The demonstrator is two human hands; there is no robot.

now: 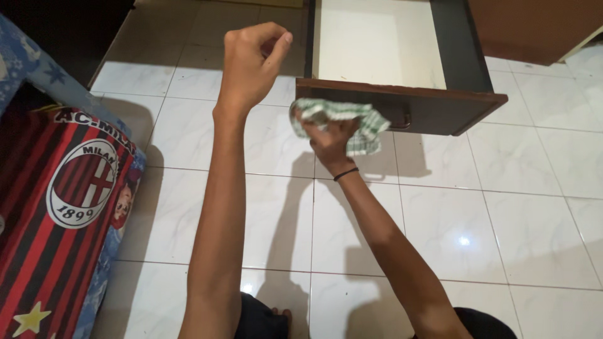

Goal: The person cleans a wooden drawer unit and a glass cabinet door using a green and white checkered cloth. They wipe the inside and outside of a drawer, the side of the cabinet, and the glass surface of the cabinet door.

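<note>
The right hand (333, 141), just right of the frame's centre, has its grip closed around a crumpled green-and-white checked cloth (342, 119) and presses it against the dark brown front panel of an open drawer (402, 103). The cloth bunches over the panel's left half, touching it, and partly covers the fingers; a dark handle (402, 120) shows just to its right. A thin black band (345, 174) circles the right wrist.

The left hand (254, 59), in the upper middle of the frame, is raised clear of the drawer, its grip curled into a loose fist with thumb against forefinger; I cannot tell whether anything small is pinched there.

The drawer, at upper right, has a pale bare bottom and dark side walls. Glossy white floor tiles (502, 226) fill most of the frame. At the left edge lies red-and-black striped fabric (63, 207) with a round crest, over blue patterned bedding (25, 63).
</note>
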